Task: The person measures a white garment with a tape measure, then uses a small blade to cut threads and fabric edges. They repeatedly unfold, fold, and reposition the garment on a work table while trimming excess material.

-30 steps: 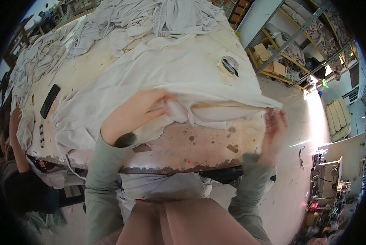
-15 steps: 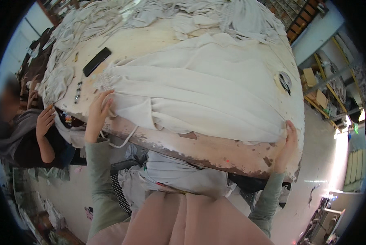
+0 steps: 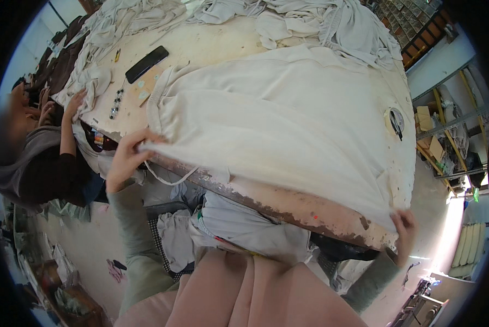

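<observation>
A cream garment (image 3: 266,114) with a gathered waistband lies spread across the worn table, its near edge pulled taut between my hands. My left hand (image 3: 129,158) is closed on the waistband's near corner, fingers pinching the cloth. At the opposite end, my right hand (image 3: 405,231), slightly blurred, grips the hem's near corner just beyond the table's front edge. A white drawstring (image 3: 171,182) loops down from the waistband beside my left hand.
A black phone (image 3: 147,64) and a beaded strip (image 3: 117,103) lie at the left of the table (image 3: 288,210). Tape with dark scissors or snips (image 3: 395,124) sits at right. Crumpled pale cloth (image 3: 359,32) lines the far side. A co-worker's hand (image 3: 75,103) touches cloth at left.
Both hands have closed on the garment and drawn its near edge toward me, my right hand also moving rightward. The folds have smoothed and the waistband has straightened. The co-worker's hand has reached onto the cloth.
</observation>
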